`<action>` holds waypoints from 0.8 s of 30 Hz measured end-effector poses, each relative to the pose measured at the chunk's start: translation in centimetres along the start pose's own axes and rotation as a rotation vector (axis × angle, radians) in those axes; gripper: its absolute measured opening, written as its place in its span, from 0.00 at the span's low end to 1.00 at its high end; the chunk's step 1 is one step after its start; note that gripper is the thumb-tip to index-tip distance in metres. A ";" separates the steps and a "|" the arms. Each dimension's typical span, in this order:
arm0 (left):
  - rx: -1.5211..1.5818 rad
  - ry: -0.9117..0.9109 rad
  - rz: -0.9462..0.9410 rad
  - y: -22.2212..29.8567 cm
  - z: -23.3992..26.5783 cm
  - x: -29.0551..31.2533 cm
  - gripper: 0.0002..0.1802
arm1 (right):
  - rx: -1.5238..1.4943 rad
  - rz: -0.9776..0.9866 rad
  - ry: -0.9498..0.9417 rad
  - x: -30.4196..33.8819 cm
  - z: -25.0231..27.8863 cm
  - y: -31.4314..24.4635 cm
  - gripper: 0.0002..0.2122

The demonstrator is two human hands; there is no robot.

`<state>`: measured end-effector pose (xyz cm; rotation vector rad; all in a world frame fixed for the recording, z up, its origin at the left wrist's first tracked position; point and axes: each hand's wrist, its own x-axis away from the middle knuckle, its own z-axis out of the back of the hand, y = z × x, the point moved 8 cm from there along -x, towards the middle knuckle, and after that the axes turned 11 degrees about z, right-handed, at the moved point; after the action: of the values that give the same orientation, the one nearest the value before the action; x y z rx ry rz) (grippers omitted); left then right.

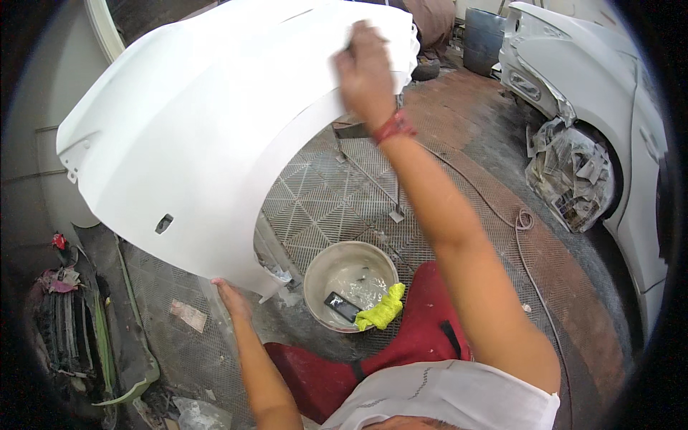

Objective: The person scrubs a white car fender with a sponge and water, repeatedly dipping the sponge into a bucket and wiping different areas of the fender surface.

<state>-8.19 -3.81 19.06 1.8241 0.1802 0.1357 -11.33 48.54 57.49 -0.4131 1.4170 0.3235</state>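
Observation:
A white car fender (179, 129) spreads across the upper left, with its wheel arch curving toward me. At its lower edge my left hand (234, 299) is closed on the rim, with some fingers hidden behind the panel. My right hand (364, 68), a red band on its wrist, lies on the fender's far right part and is smeared by motion. Its fingers are bent, and a dark patch shows under them that I cannot make out. Between my knees stands a round bucket (313, 269) of cloudy water. A yellow-green cloth (382, 308) hangs over its rim beside a dark rectangular block (342, 306).
A metal stand (369, 168) shows under the fender. Along the patterned floor to the right runs a thin hose (519, 251) with a loop. A white car body (595, 72) with a plastic-wrapped wheel (571, 175) stands at right. Scrap parts (64, 322) lie at left.

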 end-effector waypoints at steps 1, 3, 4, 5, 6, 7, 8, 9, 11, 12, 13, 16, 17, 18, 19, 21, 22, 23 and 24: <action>0.000 -0.029 -0.018 0.1 -0.3 0.0 0.62 | 0.170 -0.168 0.009 -2.0 0.5 3.1 0.34; 0.013 -0.052 0.010 -0.1 -0.8 0.1 0.62 | 0.662 -0.003 -0.286 -5.2 -2.1 2.3 0.35; 0.022 -0.063 0.036 -0.2 -1.2 0.2 0.62 | 0.727 0.065 -0.341 -5.1 -4.1 -0.8 0.36; 0.008 -0.029 0.034 -0.1 -1.2 0.3 0.62 | 0.638 0.157 -0.331 -5.1 -5.6 -4.3 0.36; -0.006 0.011 0.045 0.0 -1.1 0.5 0.62 | 0.515 0.281 -0.130 -3.7 -6.2 -10.1 0.36; -0.009 0.045 0.059 0.0 -1.0 0.6 0.63 | 0.157 0.326 -0.111 -2.5 -6.8 -12.9 0.35; -0.013 0.060 0.050 0.2 -0.9 0.6 0.63 | -0.086 0.466 -0.072 -1.4 -7.0 -15.3 0.34; -0.002 0.072 0.044 0.4 -0.8 0.7 0.63 | -0.136 0.377 -0.098 -1.1 -7.2 -14.3 0.35; 0.003 0.084 0.028 0.6 -0.5 0.7 0.63 | -0.147 0.416 -0.146 -1.4 -6.5 -10.6 0.39; -0.010 0.081 0.019 0.6 -0.4 0.6 0.64 | -0.071 0.327 -0.089 -3.3 -4.8 -5.1 0.37; -0.019 0.089 0.016 0.6 -0.2 0.5 0.64 | -0.028 0.276 0.019 -5.3 -3.2 -0.7 0.37; -0.001 0.049 0.031 0.0 -0.6 0.4 0.62 | 0.244 -0.152 0.086 -7.7 -0.6 8.9 0.36; -0.014 0.031 0.004 0.1 -0.8 0.6 0.62 | 0.293 -0.115 0.079 -7.5 -0.6 7.8 0.37; -0.001 0.043 0.009 0.0 -0.8 0.6 0.62 | 0.283 -0.113 0.070 -6.5 -0.9 5.9 0.39; -0.002 0.031 0.008 0.0 -1.0 0.7 0.61 | 0.472 0.003 -0.177 -5.1 -2.7 2.8 0.39; -0.009 0.079 0.024 0.0 -0.7 0.9 0.60 | 0.229 0.153 -0.213 -0.8 -2.9 -4.0 0.41; -0.018 0.071 0.011 0.3 -0.7 0.9 0.60 | 0.194 0.212 -0.238 0.5 -2.2 -5.0 0.42; -0.023 0.072 0.026 0.3 -0.7 0.9 0.60 | 0.094 0.177 -0.156 0.6 -1.0 -3.8 0.41; -0.017 0.053 0.020 0.4 -0.8 0.9 0.60 | 0.001 0.166 -0.103 0.7 0.4 -2.0 0.39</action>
<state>-7.46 -3.01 19.67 1.8065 0.1974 0.2000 -10.00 46.91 56.99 -0.2741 1.3527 0.4720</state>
